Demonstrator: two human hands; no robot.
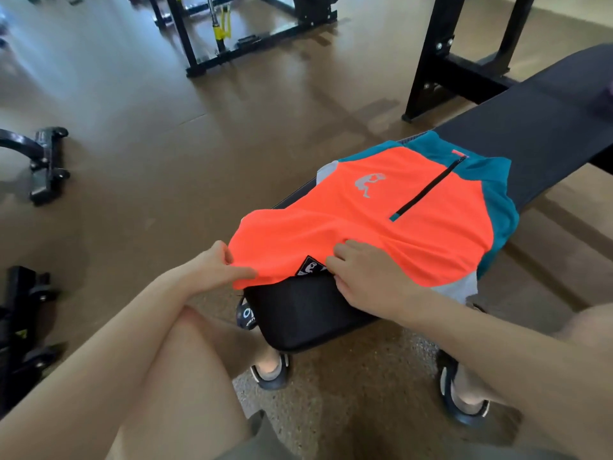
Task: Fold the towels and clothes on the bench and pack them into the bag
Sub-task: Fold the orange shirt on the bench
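gym bench [517, 127]: orange jersey [331, 227], grey figure logo [370, 184]; both hands pinch hem.

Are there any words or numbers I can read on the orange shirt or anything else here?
Nothing here reads clearly.
Orange shirt: a grey figure logo on the chest, no words.
Black hem tag by the right hand: a small white figure, any letters too small to read.
Strap hanging at the near end of the bench: white marks like a ring, cut off and blurred.
The left hand pinches the hem.
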